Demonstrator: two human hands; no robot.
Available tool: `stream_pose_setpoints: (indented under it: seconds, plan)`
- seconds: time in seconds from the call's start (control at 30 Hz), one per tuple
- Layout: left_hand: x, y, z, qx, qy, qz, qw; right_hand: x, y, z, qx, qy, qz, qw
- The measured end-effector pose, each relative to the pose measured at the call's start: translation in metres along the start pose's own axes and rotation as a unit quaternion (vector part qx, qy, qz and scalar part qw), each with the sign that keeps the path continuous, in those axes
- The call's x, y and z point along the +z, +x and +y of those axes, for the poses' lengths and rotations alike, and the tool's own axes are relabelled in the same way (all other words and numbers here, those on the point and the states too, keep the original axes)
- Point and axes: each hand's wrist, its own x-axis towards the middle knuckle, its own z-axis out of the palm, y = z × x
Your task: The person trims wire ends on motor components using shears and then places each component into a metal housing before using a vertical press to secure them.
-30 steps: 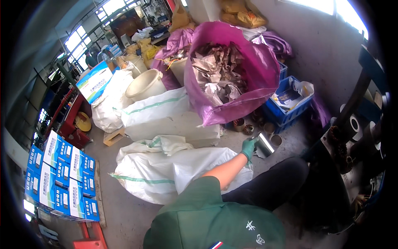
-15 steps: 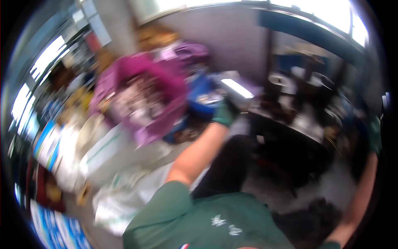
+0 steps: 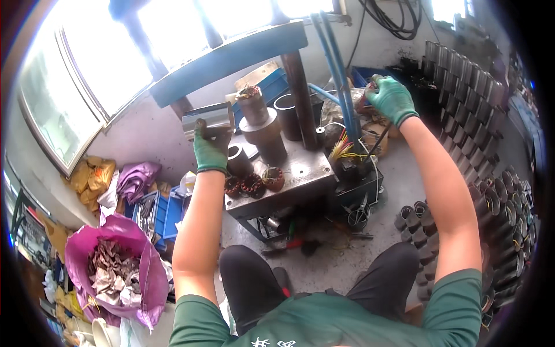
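Note:
My left hand (image 3: pixel 210 151), in a green glove with dark, dirty fingertips, holds a shiny metal cylinder (image 3: pixel 209 120) out over the left side of a steel press table (image 3: pixel 300 173). Out at the far right, my right hand (image 3: pixel 394 99), also gloved, has its fingers curled at a small dark thing I cannot make out. On the table between my hands stands a stepped steel column (image 3: pixel 265 136) with a wound coil core (image 3: pixel 248 92) on its top. Several coil cores with reddish windings (image 3: pixel 252 184) sit at the table's near left edge. A dark open cylinder (image 3: pixel 287 115) stands behind the column.
The press's blue crossbeam (image 3: pixel 237 61) and dark post (image 3: pixel 300 101) rise over the table. Blue hoses (image 3: pixel 341 81) hang beside it. Metal cylinders (image 3: pixel 462 104) are stacked at the right. A purple sack of scrap (image 3: pixel 153 272) stands at the left. Tools with red handles (image 3: pixel 292 244) lie on the floor.
My view has swung right from the sacks to the press. The metal cylinder, in my left hand before as well, is now over the table's left side. My right hand has come into clear view.

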Motion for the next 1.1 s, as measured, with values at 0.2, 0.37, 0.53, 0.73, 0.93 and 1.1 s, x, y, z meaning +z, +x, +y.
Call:
stream_pose_setpoints:
  seconds: [0.2, 0.37, 0.53, 0.73, 0.93, 1.1]
  plan:
    - [0.022, 0.081, -0.016, 0.121, 0.063, 0.102, 0.985, 0.004, 0.003, 0.001, 0.010, -0.007, -0.067, 0.998]
    - [0.059, 0.105, -0.043, 0.149, 0.079, 0.155, 0.974, 0.005, 0.003, 0.008, 0.023, -0.026, -0.072, 0.997]
    - [0.064, 0.138, -0.042, 0.215, 0.132, 0.115, 0.961, 0.001, 0.003, 0.001, 0.020, -0.016, -0.097, 0.995]
    - [0.074, 0.163, -0.045, 0.208, 0.230, 0.031, 0.950, -0.004, -0.001, 0.001, 0.025, -0.020, -0.111, 0.993]
    - [0.093, 0.159, -0.053, 0.245, 0.409, -0.022, 0.879, -0.011, -0.018, -0.003, 0.021, -0.007, -0.096, 0.995]
    - [0.101, 0.156, -0.055, 0.219, 0.429, -0.045, 0.875, -0.011, -0.038, 0.005, 0.008, -0.021, -0.058, 0.998]
